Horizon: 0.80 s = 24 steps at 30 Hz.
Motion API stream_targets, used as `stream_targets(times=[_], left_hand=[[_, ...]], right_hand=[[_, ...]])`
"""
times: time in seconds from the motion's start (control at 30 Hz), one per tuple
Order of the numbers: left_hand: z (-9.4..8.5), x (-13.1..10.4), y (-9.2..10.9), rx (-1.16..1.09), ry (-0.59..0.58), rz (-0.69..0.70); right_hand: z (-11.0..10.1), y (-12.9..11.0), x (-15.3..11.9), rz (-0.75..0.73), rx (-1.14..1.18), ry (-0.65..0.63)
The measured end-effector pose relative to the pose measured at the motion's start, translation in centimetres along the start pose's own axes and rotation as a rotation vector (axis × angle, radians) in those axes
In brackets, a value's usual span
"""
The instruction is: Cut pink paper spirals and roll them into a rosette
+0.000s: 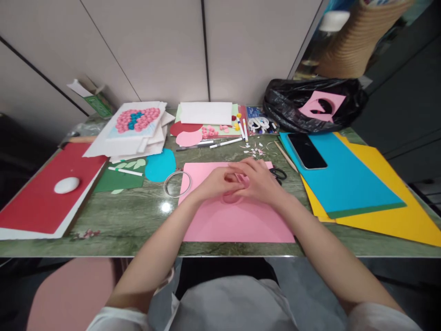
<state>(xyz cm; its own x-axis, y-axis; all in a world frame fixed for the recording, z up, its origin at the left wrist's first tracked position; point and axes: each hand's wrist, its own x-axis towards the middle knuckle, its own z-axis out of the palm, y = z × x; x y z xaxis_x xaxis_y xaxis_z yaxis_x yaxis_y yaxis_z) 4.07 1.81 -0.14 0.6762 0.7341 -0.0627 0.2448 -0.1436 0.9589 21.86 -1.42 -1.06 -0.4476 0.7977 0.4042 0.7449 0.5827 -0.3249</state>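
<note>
A pink sheet (237, 225) lies flat on the green marbled table in front of me. Above its upper half, my left hand (218, 183) and my right hand (257, 181) meet, fingers curled and fingertips together. Between them they hold a small pink paper piece (244, 180), mostly hidden by the fingers. A rounded pink shape shows just below them, against the sheet. To the left, a roll of tape (166, 186) overlaps the sheet's edge. Black scissors (279, 174) lie beside my right hand, partly covered by it.
Left are red sheets (51, 184) with a white oval object (66, 185), and a blue paper shape (160, 165). Behind are markers (226, 143) and paper scraps (255, 151). Right are a phone (307, 151) on blue sheets (354, 184), yellow sheets (396, 223) and a black bag (282, 103).
</note>
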Motion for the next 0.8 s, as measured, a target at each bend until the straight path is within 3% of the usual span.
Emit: stream_targets(times=[0.2,0.3,0.57,0.8], left_hand=[[-0.2,0.0,0.0,-0.02,0.242,0.029],[-0.3,-0.1,0.2,0.031,0.309,0.056],[0.2,-0.4,0.9,0.027,0.281,0.021],[0.0,-0.5,0.8,-0.117,0.228,0.031]], right_hand=[[-1.3,0.7,0.4,0.138,0.328,0.03],[-1.7,0.8,0.6,0.25,0.455,0.047],[-1.3,0.3,0.7,0.322,0.556,-0.004],[-1.4,0.4,0.7,0.34,0.518,0.06]])
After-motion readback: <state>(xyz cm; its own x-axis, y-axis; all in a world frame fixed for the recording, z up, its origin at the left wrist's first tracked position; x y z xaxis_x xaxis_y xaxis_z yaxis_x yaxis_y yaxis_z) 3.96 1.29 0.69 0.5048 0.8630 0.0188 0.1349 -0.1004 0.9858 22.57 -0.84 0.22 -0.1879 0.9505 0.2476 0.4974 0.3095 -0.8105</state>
